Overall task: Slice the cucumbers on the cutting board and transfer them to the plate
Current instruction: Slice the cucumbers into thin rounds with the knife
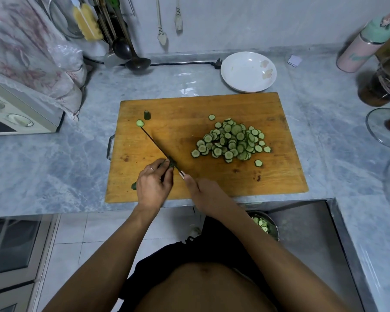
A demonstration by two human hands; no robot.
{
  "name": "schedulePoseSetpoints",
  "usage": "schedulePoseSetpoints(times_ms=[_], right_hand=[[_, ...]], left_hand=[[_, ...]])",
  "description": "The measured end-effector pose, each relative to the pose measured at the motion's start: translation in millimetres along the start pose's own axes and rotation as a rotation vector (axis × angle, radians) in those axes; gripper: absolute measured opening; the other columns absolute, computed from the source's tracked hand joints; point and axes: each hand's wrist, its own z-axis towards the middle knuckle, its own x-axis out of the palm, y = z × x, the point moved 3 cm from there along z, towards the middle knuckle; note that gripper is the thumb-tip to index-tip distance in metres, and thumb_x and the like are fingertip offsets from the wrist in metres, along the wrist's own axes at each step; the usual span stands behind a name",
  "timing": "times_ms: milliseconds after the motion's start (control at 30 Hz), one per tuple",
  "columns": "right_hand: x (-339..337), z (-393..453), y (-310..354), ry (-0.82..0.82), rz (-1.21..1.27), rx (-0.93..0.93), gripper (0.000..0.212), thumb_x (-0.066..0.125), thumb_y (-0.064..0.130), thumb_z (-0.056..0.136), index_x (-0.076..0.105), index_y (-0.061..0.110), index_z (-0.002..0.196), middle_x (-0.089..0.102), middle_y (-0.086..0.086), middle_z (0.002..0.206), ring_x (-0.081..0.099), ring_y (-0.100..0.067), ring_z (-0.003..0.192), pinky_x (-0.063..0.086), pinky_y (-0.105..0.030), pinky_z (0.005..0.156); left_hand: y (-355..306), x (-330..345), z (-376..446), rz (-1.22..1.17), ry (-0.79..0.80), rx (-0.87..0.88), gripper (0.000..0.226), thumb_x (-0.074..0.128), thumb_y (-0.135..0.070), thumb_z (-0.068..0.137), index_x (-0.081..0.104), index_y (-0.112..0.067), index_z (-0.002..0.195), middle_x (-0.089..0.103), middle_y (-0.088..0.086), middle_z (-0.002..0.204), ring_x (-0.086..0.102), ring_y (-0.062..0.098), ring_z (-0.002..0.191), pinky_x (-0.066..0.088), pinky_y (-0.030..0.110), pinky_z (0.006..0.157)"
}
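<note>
1. The cutting board (212, 181) sits on the marble counter with its near edge level with the counter's edge. It could slide under hard chopping; nothing shows underneath it to grip the stone.
2. The plate (248, 72), white and empty, stands just beyond the board's far right corner. Carrying slices across that gap risks dropping some on the counter, so drawing the plate closer would help.
3. The pile of slices (232, 141) lies on the right half of the board, well apart from the blade (a few strays sit at its edges and could roll off when the heap is scooped).
4. The knife (158, 149) runs diagonally, its tip beside a lone slice (140, 123) and a cut-off end piece (147, 115). The right hand (203, 194) is closed round its handle.
5. The left hand (153, 185) is curled over the remaining cucumber (133, 185), pinning it to the board, with fingertips (167, 167) touching the blade's side. This is the chief hazard: a short stub leaves little room, and a slip would meet a finger.
6. No brand, label or writing can be read anywhere in view.
</note>
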Motion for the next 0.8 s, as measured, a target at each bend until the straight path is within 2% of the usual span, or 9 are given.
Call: schedulePoseSetpoints(times_ms=[67,200,334,401,534,801], right_hand=[[-4.7,-2.0,0.9,-0.002,0.005,0.001,0.055,0.023,0.048,0.106,0.046,0.020,0.065,0.048,0.002,0.065,0.051,-0.022,0.078,0.031,-0.029,0.069],[-16.3,-7.7,-2.8,-0.046,0.050,-0.032,0.065,0.025,0.054,0.104,0.053,0.009,0.065,0.062,-0.020,0.071,0.060,-0.031,0.071,0.039,-0.035,0.064],[-21.3,-17.0,-0.1,-0.035,0.008,-0.072,0.062,0.027,0.052,0.104,0.045,0.016,0.056,0.048,-0.001,0.055,0.049,-0.017,0.055,0.034,-0.032,0.056],[-21.8,-20.9,0.0,-0.031,0.004,-0.086,0.061,0.028,0.051,0.104,0.040,0.019,0.054,0.043,0.002,0.051,0.043,-0.013,0.051,0.030,-0.029,0.052],[-21.4,-27.0,-1.4,-0.027,-0.012,-0.091,0.059,0.028,0.051,0.104,0.041,0.018,0.057,0.043,0.002,0.054,0.043,-0.013,0.053,0.030,-0.032,0.059],[-18.8,-33.3,-2.1,-0.033,-0.018,-0.104,0.057,0.028,0.049,0.105,0.043,0.017,0.060,0.047,-0.001,0.059,0.050,-0.021,0.063,0.032,-0.032,0.062]], left_hand=[[0.5,-1.3,0.6,-0.036,0.021,-0.044,0.022,0.069,-0.016,0.086,0.074,-0.006,0.104,0.072,0.009,0.108,0.067,0.029,0.094,0.052,0.030,0.077],[1.2,-4.7,1.8,-0.112,0.038,-0.100,0.024,0.073,-0.018,0.084,0.075,-0.009,0.106,0.071,0.009,0.111,0.068,0.023,0.100,0.052,0.027,0.086],[-3.6,-7.2,1.1,-0.114,0.027,-0.115,0.023,0.074,-0.015,0.083,0.075,-0.007,0.105,0.071,0.010,0.111,0.067,0.024,0.101,0.048,0.025,0.089],[-6.5,-7.7,0.4,-0.115,0.024,-0.134,0.023,0.073,-0.014,0.082,0.075,-0.006,0.104,0.071,0.011,0.111,0.067,0.025,0.101,0.047,0.025,0.089],[-7.4,-10.0,1.0,-0.135,0.026,-0.153,0.023,0.070,-0.015,0.083,0.075,-0.008,0.105,0.071,0.010,0.113,0.066,0.025,0.103,0.044,0.023,0.090],[-2.6,-6.8,0.9,-0.135,0.074,-0.156,0.033,0.057,-0.028,0.085,0.075,-0.011,0.105,0.070,0.006,0.115,0.065,0.022,0.105,0.045,0.022,0.092]])
